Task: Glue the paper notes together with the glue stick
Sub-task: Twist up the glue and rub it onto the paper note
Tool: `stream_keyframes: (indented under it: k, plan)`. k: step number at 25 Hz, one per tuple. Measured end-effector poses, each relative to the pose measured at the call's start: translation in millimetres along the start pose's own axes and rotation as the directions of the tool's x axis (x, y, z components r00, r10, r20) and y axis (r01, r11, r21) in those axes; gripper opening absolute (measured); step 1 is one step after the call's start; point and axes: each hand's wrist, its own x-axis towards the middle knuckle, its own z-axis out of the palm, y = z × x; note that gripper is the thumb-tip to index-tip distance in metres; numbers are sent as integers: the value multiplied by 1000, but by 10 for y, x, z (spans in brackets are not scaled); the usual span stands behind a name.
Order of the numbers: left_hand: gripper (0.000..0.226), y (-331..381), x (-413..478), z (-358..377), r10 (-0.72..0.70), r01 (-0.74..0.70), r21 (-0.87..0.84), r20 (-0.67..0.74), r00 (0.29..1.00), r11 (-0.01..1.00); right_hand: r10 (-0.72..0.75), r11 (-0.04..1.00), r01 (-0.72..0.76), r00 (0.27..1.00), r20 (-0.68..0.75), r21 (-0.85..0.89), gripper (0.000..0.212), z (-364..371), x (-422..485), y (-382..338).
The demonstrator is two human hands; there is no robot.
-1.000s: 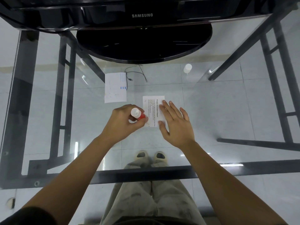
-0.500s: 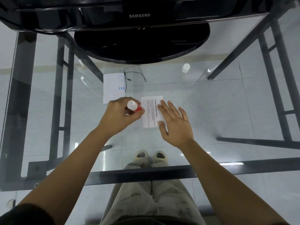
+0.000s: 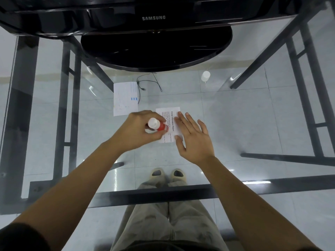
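A small white printed note (image 3: 170, 115) lies on the glass table (image 3: 244, 124) in front of me. My left hand (image 3: 137, 133) grips a red glue stick (image 3: 157, 125) with a white end, its tip down against the note's left edge. My right hand (image 3: 194, 138) lies flat with fingers spread on the note's right side, pinning it. A second white note (image 3: 125, 98) with small blue marks lies up and left of the first, untouched.
A white cap (image 3: 205, 76) stands at the back right of the glass. A black Samsung monitor (image 3: 154, 17) on a round base (image 3: 155, 51) fills the far edge. A thin black cable (image 3: 148, 84) is seen beside the second note. Dark frame bars show under the glass.
My left hand slid the glue stick along the note's left edge, first away from me, then back a little. My right hand stayed pressed on the note.
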Motion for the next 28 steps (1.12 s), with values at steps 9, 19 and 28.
stream_keyframes:
  k: [9, 19, 28]
  plan:
    - [18, 33, 6, -27, -44, 39, 90, 49, 998, 995, 2, 1000, -2, 1000, -9, 3, 59, 12, -2, 5]
    - [16, 95, 148, -113, 27, -50, 196, 120, 992, 979, 0, 1000, 0, 1000, -6, 24, 59, -1, -2, 0]
    - [17, 194, 224, -21, 24, -69, 173, 250, 968, 982, -5, 1000, 5, 1000, 0, 8, 59, -29, -8, 3]
